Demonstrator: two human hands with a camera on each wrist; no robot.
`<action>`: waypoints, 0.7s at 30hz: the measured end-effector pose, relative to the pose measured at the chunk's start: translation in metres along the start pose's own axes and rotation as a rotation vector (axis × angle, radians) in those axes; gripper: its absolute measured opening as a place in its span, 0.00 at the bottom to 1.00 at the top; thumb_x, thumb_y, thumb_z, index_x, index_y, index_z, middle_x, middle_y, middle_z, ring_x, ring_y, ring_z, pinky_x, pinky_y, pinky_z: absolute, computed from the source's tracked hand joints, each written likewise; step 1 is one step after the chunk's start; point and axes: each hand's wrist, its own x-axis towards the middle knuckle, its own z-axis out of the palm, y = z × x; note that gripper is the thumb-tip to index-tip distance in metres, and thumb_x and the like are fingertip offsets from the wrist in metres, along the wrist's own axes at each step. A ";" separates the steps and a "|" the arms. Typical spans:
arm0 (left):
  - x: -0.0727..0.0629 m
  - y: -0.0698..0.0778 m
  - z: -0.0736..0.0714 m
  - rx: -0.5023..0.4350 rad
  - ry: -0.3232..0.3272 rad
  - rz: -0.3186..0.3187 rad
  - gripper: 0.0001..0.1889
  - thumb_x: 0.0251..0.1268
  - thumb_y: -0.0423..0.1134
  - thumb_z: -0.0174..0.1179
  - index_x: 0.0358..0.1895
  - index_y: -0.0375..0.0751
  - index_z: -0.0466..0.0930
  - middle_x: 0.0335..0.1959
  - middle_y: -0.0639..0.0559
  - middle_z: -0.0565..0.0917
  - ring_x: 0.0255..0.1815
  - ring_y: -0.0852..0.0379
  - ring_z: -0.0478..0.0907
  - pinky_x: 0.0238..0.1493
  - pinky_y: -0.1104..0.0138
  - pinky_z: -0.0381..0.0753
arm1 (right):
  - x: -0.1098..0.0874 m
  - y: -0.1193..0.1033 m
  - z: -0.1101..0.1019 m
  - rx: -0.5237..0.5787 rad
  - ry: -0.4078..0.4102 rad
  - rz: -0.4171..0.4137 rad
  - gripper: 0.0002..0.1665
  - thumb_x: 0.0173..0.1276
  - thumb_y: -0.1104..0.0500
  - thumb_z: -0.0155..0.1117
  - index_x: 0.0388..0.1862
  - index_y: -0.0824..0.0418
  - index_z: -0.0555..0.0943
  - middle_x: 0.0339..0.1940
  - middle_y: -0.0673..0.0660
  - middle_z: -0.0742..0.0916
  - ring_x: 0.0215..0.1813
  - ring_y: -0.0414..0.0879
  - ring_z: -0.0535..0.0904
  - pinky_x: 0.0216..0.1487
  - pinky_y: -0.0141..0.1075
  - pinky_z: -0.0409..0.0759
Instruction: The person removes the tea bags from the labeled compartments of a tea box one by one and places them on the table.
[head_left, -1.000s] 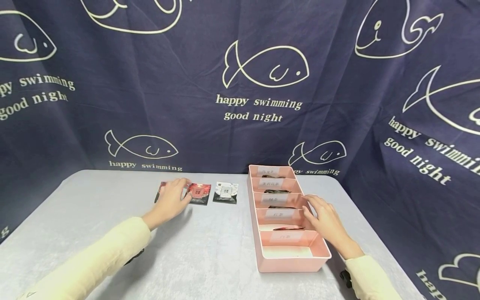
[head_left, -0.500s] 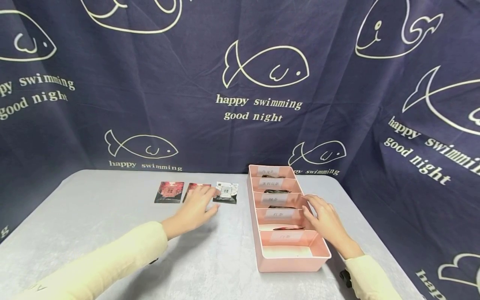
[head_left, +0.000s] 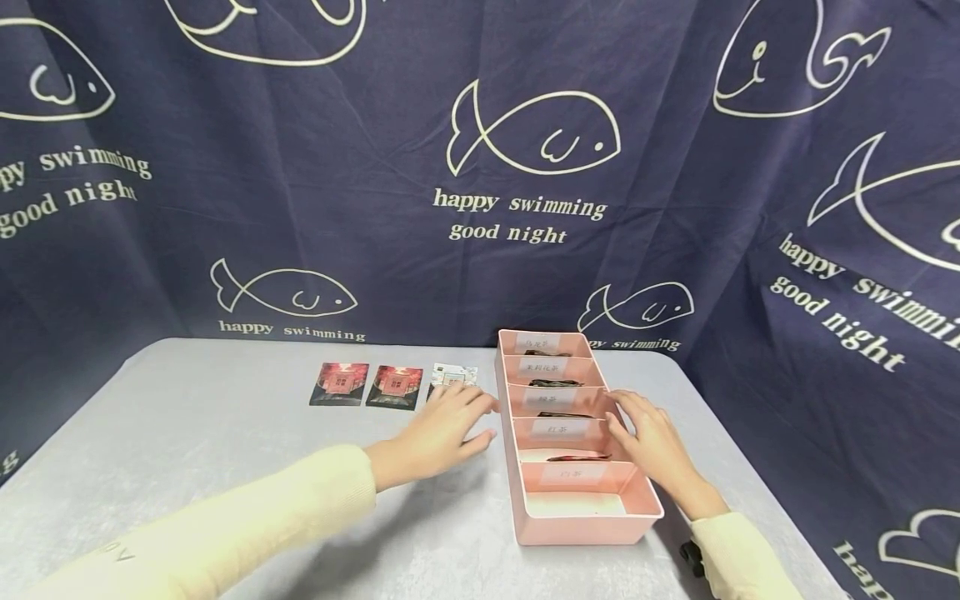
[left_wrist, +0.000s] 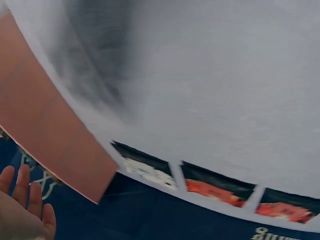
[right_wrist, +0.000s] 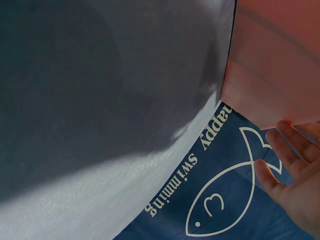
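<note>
My left hand [head_left: 442,429] hovers over the table just left of the pink divided box [head_left: 588,531], fingers spread and nothing in them. It partly covers a white-and-black tea packet [head_left: 452,375] in the head view. To the left of that packet lie two red-and-black tea packets [head_left: 341,383], side by side. In the left wrist view the same hand [left_wrist: 22,212] appears at the lower left corner, beside the box wall [left_wrist: 50,110]. My right hand [head_left: 652,437] rests with relaxed fingertips at the box's right rim; the right wrist view shows its fingers [right_wrist: 281,145] at that edge.
White labels [head_left: 562,429] mark the box's compartments. Dark packets [head_left: 555,383] stand in the farther ones, and a reddish packet [head_left: 579,457] is in the second from the front. A navy curtain [head_left: 405,275] with fish drawings hangs behind the grey table [head_left: 187,450].
My left hand has moved rightward from the red packets, past the white one, toward the box. All three packets remain in place on the table. The right hand has stayed at the rim.
</note>
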 end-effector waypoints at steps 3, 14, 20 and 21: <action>0.004 0.007 -0.001 0.024 -0.028 0.031 0.15 0.62 0.49 0.52 0.49 0.48 0.74 0.45 0.57 0.77 0.49 0.57 0.69 0.52 0.60 0.65 | 0.000 0.001 0.000 -0.002 0.003 -0.006 0.18 0.60 0.60 0.58 0.49 0.67 0.77 0.47 0.64 0.82 0.51 0.59 0.76 0.45 0.55 0.70; 0.015 0.026 0.011 0.055 -0.088 0.127 0.16 0.63 0.51 0.51 0.50 0.50 0.73 0.43 0.59 0.76 0.45 0.59 0.68 0.47 0.65 0.65 | 0.000 0.003 0.001 0.003 0.012 -0.007 0.18 0.60 0.61 0.59 0.48 0.66 0.77 0.47 0.64 0.82 0.51 0.59 0.76 0.47 0.55 0.70; 0.017 0.034 0.021 0.080 -0.106 0.167 0.17 0.62 0.52 0.51 0.50 0.49 0.74 0.44 0.59 0.77 0.45 0.60 0.68 0.46 0.67 0.64 | 0.000 0.003 0.001 0.000 0.010 -0.006 0.18 0.60 0.61 0.58 0.48 0.67 0.77 0.46 0.64 0.82 0.51 0.59 0.76 0.46 0.55 0.70; 0.018 0.035 0.023 0.081 -0.106 0.172 0.17 0.62 0.52 0.51 0.49 0.49 0.74 0.44 0.59 0.77 0.45 0.60 0.69 0.46 0.67 0.64 | 0.000 0.002 0.001 0.000 0.013 -0.007 0.17 0.60 0.61 0.58 0.48 0.67 0.77 0.46 0.64 0.82 0.51 0.59 0.76 0.46 0.55 0.70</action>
